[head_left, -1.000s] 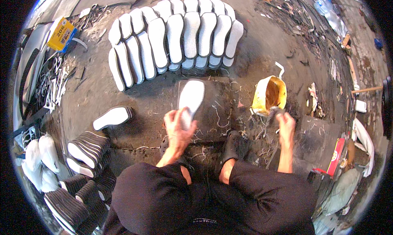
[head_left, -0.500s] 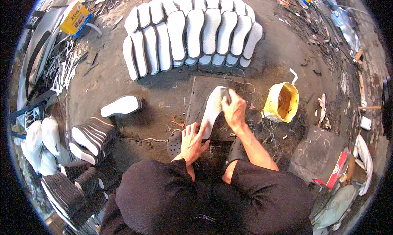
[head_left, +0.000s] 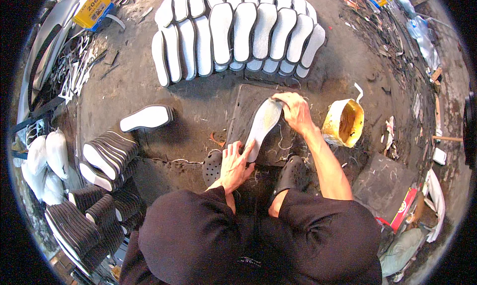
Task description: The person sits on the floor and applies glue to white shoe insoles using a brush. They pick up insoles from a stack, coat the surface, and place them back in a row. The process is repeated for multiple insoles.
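A white-topped shoe sole (head_left: pixel 264 122) lies slanted on a dark flat board (head_left: pixel 242 106) in front of me, its far end toward the right. My left hand (head_left: pixel 233 166) is beside its near end, fingers stretched out and slightly apart, with the fingertips nearest the sole pressing on its edge. At the far end, my right hand (head_left: pixel 297 112) has its fingers closed together against the sole's surface. What those fingertips pinch is too small to make out. Right of this hand stands a cut-open yellowish tub (head_left: pixel 344 123) with brown residue inside.
Rows of white-topped soles (head_left: pixel 241 31) lie overlapping beyond the board. Stacked dark-edged soles (head_left: pixel 109 158) stand on my left, near a short separate stack (head_left: pixel 146 118). Strip scraps (head_left: pixel 77 74) litter the far left. A dark slab (head_left: pixel 381 180) lies on the right.
My right hand has moved up and right along the sole to its far end. My left hand stays at the near end. The view has shifted slightly.
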{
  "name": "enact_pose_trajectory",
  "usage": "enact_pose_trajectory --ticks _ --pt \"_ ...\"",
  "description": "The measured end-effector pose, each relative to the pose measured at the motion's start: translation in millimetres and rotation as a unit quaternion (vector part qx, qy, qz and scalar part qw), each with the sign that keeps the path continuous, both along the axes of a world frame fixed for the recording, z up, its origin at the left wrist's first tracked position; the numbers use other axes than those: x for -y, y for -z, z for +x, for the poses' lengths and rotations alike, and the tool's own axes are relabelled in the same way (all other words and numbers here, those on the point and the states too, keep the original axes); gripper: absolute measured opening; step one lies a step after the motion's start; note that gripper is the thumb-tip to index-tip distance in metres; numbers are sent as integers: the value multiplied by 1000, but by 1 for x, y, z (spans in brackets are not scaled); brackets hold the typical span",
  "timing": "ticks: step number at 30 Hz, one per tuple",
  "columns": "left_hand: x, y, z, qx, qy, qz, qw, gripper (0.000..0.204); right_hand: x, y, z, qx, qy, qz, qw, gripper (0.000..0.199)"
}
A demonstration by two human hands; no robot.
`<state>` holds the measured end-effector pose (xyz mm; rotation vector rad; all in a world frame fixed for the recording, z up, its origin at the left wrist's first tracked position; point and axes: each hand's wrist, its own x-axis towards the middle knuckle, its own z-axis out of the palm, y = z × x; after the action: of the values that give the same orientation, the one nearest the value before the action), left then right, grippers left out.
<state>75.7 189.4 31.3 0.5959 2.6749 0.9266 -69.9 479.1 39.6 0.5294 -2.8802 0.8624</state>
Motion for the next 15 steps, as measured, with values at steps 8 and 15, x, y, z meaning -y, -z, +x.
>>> enact_pose_trajectory --ticks 8,15 --pt "-2 1 -14 -26 14 11 1000 98 16 -1 58 37 92 -50 994 42" --pt "-2 6 -18 12 11 21 1000 91 2 11 35 37 140 -33 989 38"
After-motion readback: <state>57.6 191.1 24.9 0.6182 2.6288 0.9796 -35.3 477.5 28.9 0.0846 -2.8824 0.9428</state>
